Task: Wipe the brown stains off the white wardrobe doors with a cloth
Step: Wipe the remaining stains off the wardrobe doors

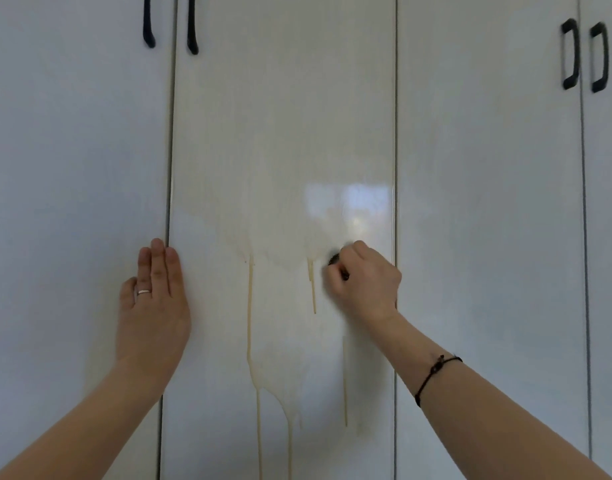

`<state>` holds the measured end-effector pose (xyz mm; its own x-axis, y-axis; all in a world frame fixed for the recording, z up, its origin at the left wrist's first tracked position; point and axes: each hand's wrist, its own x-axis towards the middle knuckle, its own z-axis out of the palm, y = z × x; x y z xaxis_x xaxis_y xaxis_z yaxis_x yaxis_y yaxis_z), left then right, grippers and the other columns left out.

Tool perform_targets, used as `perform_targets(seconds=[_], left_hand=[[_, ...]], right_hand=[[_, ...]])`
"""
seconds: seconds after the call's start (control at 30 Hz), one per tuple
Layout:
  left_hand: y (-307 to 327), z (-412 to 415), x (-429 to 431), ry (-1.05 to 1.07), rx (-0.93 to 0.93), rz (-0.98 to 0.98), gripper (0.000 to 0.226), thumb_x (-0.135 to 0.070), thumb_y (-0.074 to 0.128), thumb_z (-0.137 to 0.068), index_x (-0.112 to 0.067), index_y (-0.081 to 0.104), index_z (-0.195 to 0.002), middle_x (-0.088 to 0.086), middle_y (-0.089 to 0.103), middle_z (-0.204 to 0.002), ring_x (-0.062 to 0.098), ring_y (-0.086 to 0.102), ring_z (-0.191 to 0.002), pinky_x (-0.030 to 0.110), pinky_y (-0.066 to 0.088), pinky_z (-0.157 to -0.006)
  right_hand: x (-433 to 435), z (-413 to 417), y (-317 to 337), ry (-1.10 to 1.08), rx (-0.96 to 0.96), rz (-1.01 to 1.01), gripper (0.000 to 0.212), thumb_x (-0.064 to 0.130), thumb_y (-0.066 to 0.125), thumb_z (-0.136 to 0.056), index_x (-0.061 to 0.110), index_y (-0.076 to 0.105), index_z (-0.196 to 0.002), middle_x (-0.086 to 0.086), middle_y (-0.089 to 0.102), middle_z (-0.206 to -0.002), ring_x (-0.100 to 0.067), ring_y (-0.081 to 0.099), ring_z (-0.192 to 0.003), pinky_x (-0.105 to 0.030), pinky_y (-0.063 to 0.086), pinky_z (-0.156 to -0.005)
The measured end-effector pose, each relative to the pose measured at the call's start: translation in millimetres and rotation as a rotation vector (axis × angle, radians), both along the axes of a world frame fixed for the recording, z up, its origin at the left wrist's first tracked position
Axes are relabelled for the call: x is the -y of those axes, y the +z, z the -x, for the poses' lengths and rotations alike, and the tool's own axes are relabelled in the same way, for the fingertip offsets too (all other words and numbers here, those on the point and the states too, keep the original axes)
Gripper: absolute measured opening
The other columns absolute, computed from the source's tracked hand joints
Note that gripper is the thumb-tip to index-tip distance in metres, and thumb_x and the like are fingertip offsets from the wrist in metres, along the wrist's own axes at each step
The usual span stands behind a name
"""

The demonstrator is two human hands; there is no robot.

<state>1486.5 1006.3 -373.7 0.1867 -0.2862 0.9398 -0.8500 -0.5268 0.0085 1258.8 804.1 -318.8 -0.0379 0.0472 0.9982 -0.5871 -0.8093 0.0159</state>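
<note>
Plainly, the left hand (152, 299) lay flat on the wardrobe, its fingers (157, 261) straight, close together and pointing up, holding nothing. The fingertips reached the seam (171, 150) between the left door (72, 168) and the middle door (283, 133), with the palm mostly on the left door. A ring (144, 292) sat on one of those fingers.

The right hand (363, 278) was curled, its fingers (335, 275) folded tight round a small dark cloth (334, 259). Only a scrap of it showed at the top of the knuckles; the rest was hidden inside the fist. Fist and cloth were against the middle door, close to the edge that met the right door (488, 202). A black cord bracelet (432, 372) circled that wrist.

The stains (250, 306) were all on the middle door. A long pale brown run dropped between the two sets of fingers, starting at about their level and forking further down. A shorter run hung just left of the right fingers, beginning beside the cloth. A thin faint one lay below the right hand. Above both sets of fingers a washed-out brownish smear spread across the panel, and a bright glare (349, 202) sat just above the right fingers.

Black handles (148, 26) hung well above the left fingers; another pair, blurred, was up and to the right of the right fingers.
</note>
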Motion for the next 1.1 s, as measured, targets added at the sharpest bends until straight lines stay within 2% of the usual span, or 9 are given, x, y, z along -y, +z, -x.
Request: perform_targets(seconds=[0.13,0.33,0.43,0.63,0.73,0.8,0.93,1.03,1.1], left_hand=[[-0.7,5.3,-0.3,0.038,-0.038,0.008,0.052,0.004,-0.002,-0.1,0.014,-0.013,-0.15,0.035,-0.015,-0.158,0.048,0.004,-0.15,0.057,0.026,-0.116],[-2.2,-0.8,4.5,0.066,-0.004,0.022,0.054,0.003,-0.001,-0.1,0.012,-0.009,-0.152,0.032,-0.01,-0.16,0.045,0.006,-0.151,0.055,0.027,-0.117],[-1.9,-2.0,3.0,0.068,0.001,0.014,0.055,0.001,-0.001,-0.099,0.01,-0.008,-0.153,0.03,-0.01,-0.161,0.043,0.006,-0.151,0.054,0.027,-0.118],[-3.7,-3.9,3.8,0.071,0.002,0.016,0.055,0.001,-0.004,-0.099,0.009,-0.011,-0.153,0.029,-0.011,-0.161,0.042,0.003,-0.152,0.052,0.025,-0.119],[-3.1,-3.3,0.9,0.073,-0.013,0.001,0.056,0.002,0.003,-0.1,0.008,-0.014,-0.152,0.028,-0.016,-0.161,0.041,-0.001,-0.152,0.051,0.023,-0.12],[-2.3,-3.4,1.5,0.082,-0.015,-0.006,0.057,0.0,0.004,-0.099,0.008,-0.016,-0.152,0.028,-0.018,-0.161,0.041,-0.002,-0.152,0.05,0.022,-0.121],[-1.9,-4.0,4.8,0.124,-0.029,-0.015,0.058,-0.002,0.002,-0.098,0.007,-0.021,-0.151,0.028,-0.021,-0.16,0.04,-0.004,-0.152,0.049,0.022,-0.121],[-2.8,-1.6,4.4,0.142,-0.033,-0.026,0.057,-0.001,0.0,-0.098,0.007,-0.023,-0.15,0.028,-0.023,-0.159,0.04,-0.005,-0.152,0.048,0.021,-0.122],[-2.6,-0.2,4.6,0.14,-0.034,-0.027,0.056,-0.001,-0.005,-0.097,0.007,-0.023,-0.15,0.028,-0.023,-0.159,0.04,-0.005,-0.152,0.048,0.02,-0.122]], right_hand=[[24.2,21.8,-5.7,-0.025,-0.317,0.386,0.022,0.018,0.059,-0.072,0.023,0.041,-0.06,0.005,0.042,-0.061,-0.015,0.039,-0.049,-0.019,0.014,-0.049],[-0.9,-10.5,77.0,-0.04,0.215,-0.26,0.026,0.022,0.045,-0.075,0.018,0.026,-0.057,0.003,0.033,-0.057,-0.017,0.024,-0.046,-0.023,0.015,-0.051],[-22.9,-34.1,77.4,0.013,0.264,-0.248,0.029,0.02,0.046,-0.074,0.02,0.023,-0.056,0.004,0.029,-0.057,-0.017,0.021,-0.046,-0.022,0.014,-0.052],[-26.8,-41.7,-26.2,0.066,-0.394,0.466,0.021,0.019,0.065,-0.077,0.02,0.049,-0.063,0.001,0.049,-0.066,-0.021,0.05,-0.053,-0.024,0.024,-0.045],[-14.3,-20.8,-2.0,0.048,-0.549,0.575,0.02,0.022,0.064,-0.078,0.021,0.049,-0.065,0.0,0.051,-0.068,-0.021,0.051,-0.055,-0.024,0.029,-0.044],[-12.0,-18.2,30.3,-0.008,-0.407,0.362,0.018,0.025,0.061,-0.079,0.02,0.051,-0.065,0.001,0.054,-0.067,-0.023,0.053,-0.055,-0.023,0.033,-0.043],[-26.4,-49.5,79.5,-0.036,0.09,-0.06,0.022,0.02,0.049,-0.072,0.017,0.034,-0.056,0.001,0.037,-0.057,-0.018,0.03,-0.047,-0.02,0.013,-0.051],[-45.7,-78.8,77.6,0.033,0.108,-0.018,0.023,0.019,0.049,-0.069,0.019,0.029,-0.057,0.004,0.03,-0.057,-0.017,0.026,-0.048,-0.02,0.009,-0.052],[-51.8,-90.2,51.7,0.033,-0.033,0.12,0.022,0.02,0.054,-0.072,0.02,0.036,-0.058,0.004,0.036,-0.059,-0.018,0.033,-0.049,-0.02,0.011,-0.052]])
